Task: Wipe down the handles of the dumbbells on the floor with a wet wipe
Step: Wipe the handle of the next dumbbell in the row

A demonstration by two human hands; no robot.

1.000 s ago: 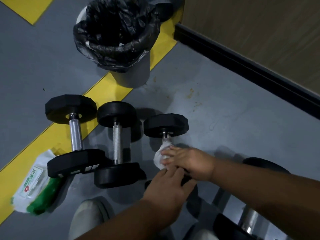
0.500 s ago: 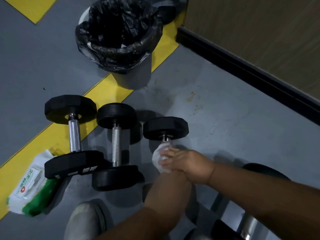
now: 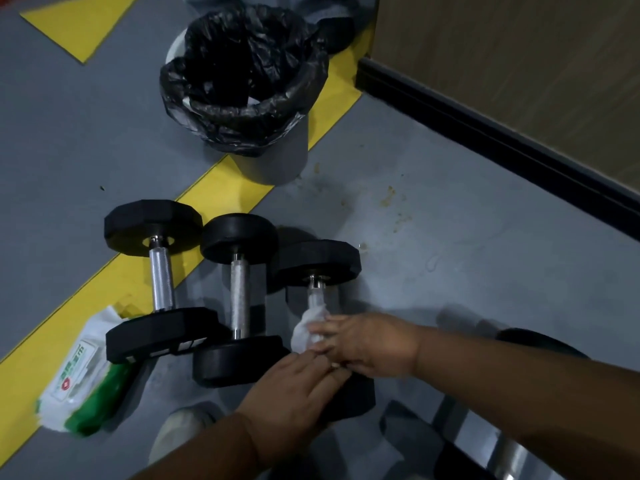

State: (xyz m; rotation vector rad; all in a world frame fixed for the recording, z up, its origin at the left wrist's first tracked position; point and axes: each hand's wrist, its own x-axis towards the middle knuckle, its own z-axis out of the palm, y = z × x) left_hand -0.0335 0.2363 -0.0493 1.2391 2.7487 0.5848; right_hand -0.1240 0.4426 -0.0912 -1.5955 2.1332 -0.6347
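Observation:
Three black dumbbells with chrome handles lie side by side on the grey floor: the left dumbbell [image 3: 161,278], the middle dumbbell [image 3: 239,296] and the right dumbbell [image 3: 318,261]. My right hand [image 3: 367,344] grips a white wet wipe [image 3: 310,327] wrapped round the lower part of the right dumbbell's handle. My left hand [image 3: 294,396] rests on that dumbbell's near weight, fingers fairly straight, and hides most of it. Only the top of the handle shows above the wipe.
A bin with a black liner [image 3: 242,88] stands beyond the dumbbells on a yellow floor stripe [image 3: 221,192]. A green-and-white wipe pack [image 3: 83,379] lies at the left. A larger dumbbell [image 3: 512,445] sits at the lower right. A wall with black skirting [image 3: 502,136] runs along the right.
My right hand has slid the wipe a little down the right dumbbell's handle, baring more chrome at the top. My left hand has come back onto the near weight.

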